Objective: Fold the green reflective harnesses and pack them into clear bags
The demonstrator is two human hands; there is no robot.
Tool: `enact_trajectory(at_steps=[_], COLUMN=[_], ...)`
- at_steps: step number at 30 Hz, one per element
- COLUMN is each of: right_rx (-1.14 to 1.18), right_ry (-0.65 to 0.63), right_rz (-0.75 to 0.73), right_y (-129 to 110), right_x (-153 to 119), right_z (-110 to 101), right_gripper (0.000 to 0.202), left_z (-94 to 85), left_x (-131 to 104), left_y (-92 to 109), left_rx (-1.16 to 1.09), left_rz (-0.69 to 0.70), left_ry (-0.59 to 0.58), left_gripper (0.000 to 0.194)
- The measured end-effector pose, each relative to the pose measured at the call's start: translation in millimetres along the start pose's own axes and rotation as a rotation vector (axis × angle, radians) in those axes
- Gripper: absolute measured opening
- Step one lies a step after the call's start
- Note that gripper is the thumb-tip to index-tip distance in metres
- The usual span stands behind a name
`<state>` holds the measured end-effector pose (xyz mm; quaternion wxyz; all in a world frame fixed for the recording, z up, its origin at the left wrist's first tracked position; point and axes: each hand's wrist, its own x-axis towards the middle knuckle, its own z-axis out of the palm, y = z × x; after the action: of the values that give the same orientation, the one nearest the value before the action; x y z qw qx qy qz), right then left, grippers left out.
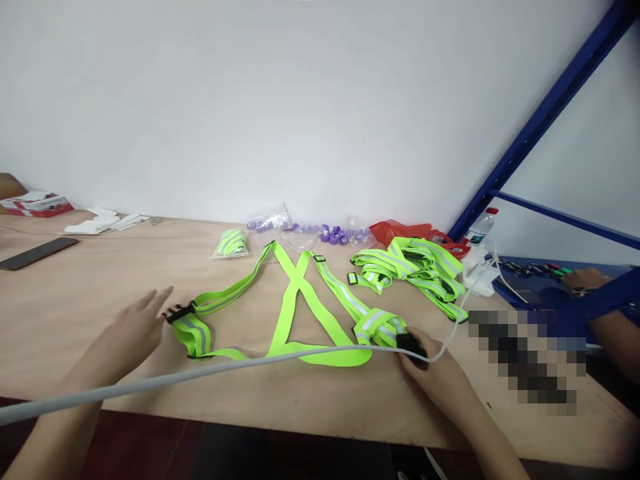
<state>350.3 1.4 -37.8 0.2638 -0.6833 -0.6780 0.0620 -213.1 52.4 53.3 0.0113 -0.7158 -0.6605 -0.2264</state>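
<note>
Small workshop or packing rm, by the looks of it
Long brown worktable (300, 403) agst a plain white wall (300, 100), w/ a hi-vis strap harness (287, 320) laid out, a pile of similar straps (395, 263) nearby & a bagged bundle (231, 243) behind; small purple pcs (333, 235), some in clear plastic, at the back; blue metal frame (543, 120) on R, 2nd person's hand (585, 279) beyond, by small dark bits (525, 269) too blurry to ID; everyday stuff too, e.g. red-capped bottle (479, 230) & red/white box (37, 205) on the tabletop
</note>
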Motion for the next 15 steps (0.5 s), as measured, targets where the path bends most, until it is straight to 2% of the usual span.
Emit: enact_trajectory(at_steps=[2, 3, 4, 5, 7, 9, 10, 12, 15], right_rx=[0.018, 0.023, 0.022, 0.015, -0.010, -0.032, -0.042, -0.054, -0.055], right_ry=[-0.009, 0.000, 0.012, 0.027, 0.059, 0.087, 0.096, 0.106, 0.114], right_rz=[-0.012, -0.025, -0.037, -0.044, -0.055, -0.079, -0.095, -0.127, -0.173], right_y=[2, 2, 2, 2, 0, -3, -5, -8, -13], right_x=[0, 0, 0, 0, -1, -4, -5, -8, -12], right_z=[0, 1, 2, 2, 3, 4, 3, 3, 2], right_gripper=[0.047, 0.047, 0.047, 0.047, 0.047, 0.044, 0.041, 0.036, 0.031], left_z=[-12.4, -13.0, -8.6, 0.8, 31.7, 68.4, 85.0, 109.4, 123.8], left_x=[-7, -14, -22, -32, -49, -61, -64, -68, -64], left_y=[38, 66, 97, 130, 192, 240, 256, 278, 291], left_rx=[0.016, -0.059, -0.157, -0.251, -0.396, -0.420, -0.411, -0.390, -0.351], left_rz=[-0.015, 0.002, 0.051, 0.148, 0.401, 0.516, 0.523, 0.501, 0.422], left_ry=[0.128, 0.186, 0.180, 0.076, -0.247, -0.497, -0.580, -0.641, -0.628], left_gripper=[0.061, 0.058, 0.055, 0.055, 0.058, 0.069, 0.076, 0.080, 0.082])
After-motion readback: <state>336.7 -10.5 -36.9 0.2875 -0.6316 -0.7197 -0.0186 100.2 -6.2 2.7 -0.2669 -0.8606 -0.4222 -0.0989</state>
